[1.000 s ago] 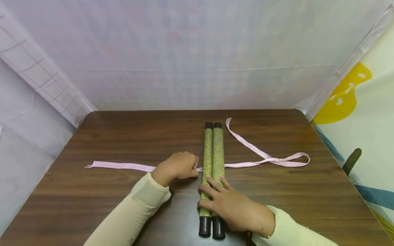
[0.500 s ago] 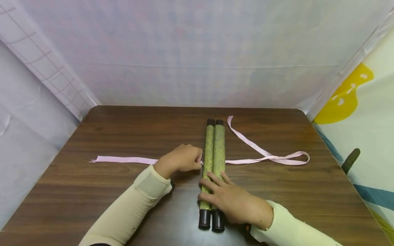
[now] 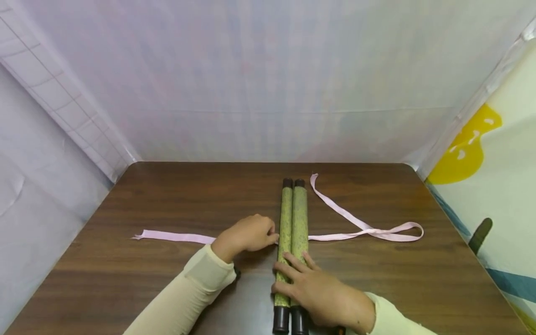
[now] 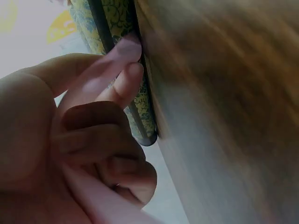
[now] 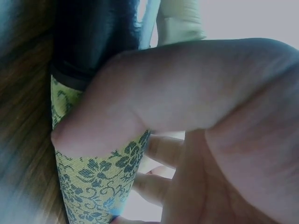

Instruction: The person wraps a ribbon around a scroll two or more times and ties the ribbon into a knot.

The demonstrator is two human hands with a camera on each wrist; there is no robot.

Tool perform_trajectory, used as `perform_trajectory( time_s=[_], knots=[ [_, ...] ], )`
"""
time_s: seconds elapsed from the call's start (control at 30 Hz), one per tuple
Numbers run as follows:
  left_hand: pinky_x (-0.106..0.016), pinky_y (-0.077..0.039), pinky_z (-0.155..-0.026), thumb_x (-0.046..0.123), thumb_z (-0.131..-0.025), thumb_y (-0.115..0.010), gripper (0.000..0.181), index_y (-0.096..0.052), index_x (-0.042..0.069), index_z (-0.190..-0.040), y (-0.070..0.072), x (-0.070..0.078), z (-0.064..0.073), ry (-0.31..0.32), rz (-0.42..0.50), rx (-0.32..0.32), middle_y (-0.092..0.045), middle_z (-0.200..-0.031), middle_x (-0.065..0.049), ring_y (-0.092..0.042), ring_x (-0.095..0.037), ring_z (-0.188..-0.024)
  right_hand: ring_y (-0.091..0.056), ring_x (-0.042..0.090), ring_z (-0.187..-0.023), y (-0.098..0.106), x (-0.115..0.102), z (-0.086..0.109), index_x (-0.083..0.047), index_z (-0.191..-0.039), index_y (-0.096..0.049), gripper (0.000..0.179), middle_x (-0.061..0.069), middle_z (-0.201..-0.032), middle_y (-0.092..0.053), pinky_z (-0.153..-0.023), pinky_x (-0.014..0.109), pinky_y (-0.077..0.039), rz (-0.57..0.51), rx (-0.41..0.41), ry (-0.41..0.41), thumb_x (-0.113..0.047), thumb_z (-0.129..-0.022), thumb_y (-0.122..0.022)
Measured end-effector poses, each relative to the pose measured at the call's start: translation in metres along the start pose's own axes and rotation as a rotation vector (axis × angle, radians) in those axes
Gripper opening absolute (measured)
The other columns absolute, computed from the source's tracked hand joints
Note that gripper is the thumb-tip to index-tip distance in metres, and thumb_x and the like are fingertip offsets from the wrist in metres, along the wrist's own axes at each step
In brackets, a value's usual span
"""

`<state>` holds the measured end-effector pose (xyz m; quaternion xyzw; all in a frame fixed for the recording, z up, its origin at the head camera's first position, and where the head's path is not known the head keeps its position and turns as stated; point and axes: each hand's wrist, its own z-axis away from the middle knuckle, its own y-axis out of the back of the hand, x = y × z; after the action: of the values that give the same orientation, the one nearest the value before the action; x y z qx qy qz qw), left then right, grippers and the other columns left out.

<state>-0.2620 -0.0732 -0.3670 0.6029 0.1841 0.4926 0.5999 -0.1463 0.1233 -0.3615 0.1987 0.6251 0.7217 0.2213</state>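
Two slim rolls, covered in yellow-green floral brocade with dark end caps, lie side by side on the brown table. A pink ribbon runs crosswise to them; its stretch at the rolls is hidden. Just left of the rolls, my left hand pinches the ribbon between thumb and finger, and the left wrist view shows the ribbon running across the palm. My right hand rests on the near part of the rolls, fingers spread. In the right wrist view its thumb lies across the brocade roll near a black cap.
On the right, the ribbon's other part forms a loop and trails toward the far edge. A pale patterned cloth hangs behind the wooden table, with more cloth on both sides.
My left hand has shifted slightly right, closer to the rolls, and the ribbon's left end has come right with it. My right hand stays on the rolls. The head view has tilted a little.
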Motion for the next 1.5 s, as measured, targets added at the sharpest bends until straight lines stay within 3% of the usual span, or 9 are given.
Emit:
perform_trajectory(
  time_s=[0.13, 0.27, 0.4, 0.57, 0.8, 0.97, 1.13, 1.33, 1.5],
  knots=[
    [-0.024, -0.032, -0.045, 0.033, -0.101, -0.058, 0.048, -0.045, 0.02, -0.057, -0.002, -0.003, 0.003, 0.015, 0.022, -0.04, -0.038, -0.051, 0.008, -0.034, -0.007, -0.043, -0.033, 0.039, -0.147, -0.004, -0.003, 0.001, -0.036, -0.132, -0.048, 0.089, 0.005, -0.154, -0.04, -0.108, 0.064, -0.04, -0.004, 0.001, 0.006, 0.001, -0.061, -0.087],
    [-0.022, -0.032, -0.045, 0.033, -0.1, -0.059, 0.049, -0.042, 0.021, -0.055, 0.0, -0.006, 0.001, -0.049, 0.085, -0.086, -0.035, -0.048, 0.01, -0.032, -0.005, -0.042, -0.033, 0.04, -0.147, -0.004, -0.004, 0.001, -0.035, -0.132, -0.048, 0.091, 0.006, -0.154, -0.04, -0.108, 0.065, -0.039, -0.008, 0.008, 0.002, 0.004, -0.059, -0.085],
    [-0.021, -0.035, -0.048, 0.026, -0.099, -0.061, 0.04, -0.055, 0.014, -0.061, 0.002, -0.01, -0.002, -0.142, 0.245, -0.146, -0.042, -0.052, 0.009, -0.035, -0.005, -0.045, -0.034, 0.041, -0.146, -0.004, -0.002, 0.001, -0.035, -0.132, -0.049, 0.092, 0.007, -0.153, -0.041, -0.107, 0.065, -0.039, -0.015, 0.028, 0.004, 0.006, -0.057, -0.084],
    [-0.024, -0.037, -0.052, 0.025, -0.1, -0.06, 0.032, -0.07, 0.002, -0.08, 0.005, -0.016, -0.005, -0.166, 0.408, -0.202, -0.047, -0.058, 0.006, -0.035, -0.007, -0.049, -0.034, 0.041, -0.146, -0.003, -0.001, 0.0, -0.034, -0.132, -0.049, 0.093, 0.007, -0.153, -0.041, -0.107, 0.065, -0.039, -0.015, 0.029, 0.005, 0.006, -0.057, -0.084],
    [-0.022, -0.035, -0.055, 0.029, -0.104, -0.054, 0.043, -0.062, 0.0, -0.073, 0.011, -0.019, -0.009, -0.247, 0.412, -0.223, -0.042, -0.057, 0.008, -0.034, -0.006, -0.05, -0.034, 0.041, -0.146, -0.001, 0.0, 0.0, -0.034, -0.133, -0.049, 0.092, 0.008, -0.153, -0.041, -0.107, 0.066, -0.038, -0.017, 0.026, 0.005, 0.005, -0.057, -0.084],
    [-0.021, -0.033, -0.055, 0.031, -0.103, -0.055, 0.044, -0.052, 0.013, -0.064, 0.013, -0.02, -0.007, -0.288, 0.412, -0.342, -0.04, -0.057, 0.01, -0.033, -0.005, -0.052, -0.032, 0.041, -0.147, -0.001, 0.001, 0.0, -0.033, -0.133, -0.049, 0.091, 0.009, -0.154, -0.041, -0.107, 0.067, -0.038, -0.015, 0.028, 0.01, 0.004, -0.058, -0.084],
    [-0.019, -0.032, -0.056, 0.026, -0.1, -0.061, 0.034, -0.064, 0.0, -0.078, 0.015, -0.021, -0.004, -0.321, 0.43, -0.411, -0.046, -0.062, 0.011, -0.036, -0.003, -0.056, -0.033, 0.042, -0.147, -0.001, 0.001, 0.001, -0.033, -0.132, -0.05, 0.091, 0.01, -0.154, -0.041, -0.106, 0.068, -0.039, -0.016, 0.042, 0.017, 0.004, -0.057, -0.084],
    [-0.021, -0.034, -0.056, 0.017, -0.1, -0.054, 0.031, -0.057, 0.008, -0.071, 0.011, -0.02, -0.006, -0.289, 0.544, -0.368, -0.043, -0.061, 0.009, -0.036, -0.005, -0.055, -0.035, 0.042, -0.145, -0.001, 0.0, 0.0, -0.032, -0.132, -0.05, 0.091, 0.009, -0.152, -0.042, -0.106, 0.067, -0.039, -0.018, 0.042, 0.017, 0.003, -0.056, -0.085],
    [-0.023, -0.037, -0.057, 0.019, -0.101, -0.053, 0.032, -0.059, 0.006, -0.072, 0.009, -0.019, -0.01, -0.229, 0.651, -0.251, -0.045, -0.062, 0.005, -0.037, -0.008, -0.055, -0.037, 0.043, -0.144, -0.002, 0.0, 0.0, -0.032, -0.131, -0.051, 0.092, 0.009, -0.151, -0.043, -0.104, 0.066, -0.041, -0.009, 0.051, 0.023, 0.001, -0.054, -0.088]
  ],
)
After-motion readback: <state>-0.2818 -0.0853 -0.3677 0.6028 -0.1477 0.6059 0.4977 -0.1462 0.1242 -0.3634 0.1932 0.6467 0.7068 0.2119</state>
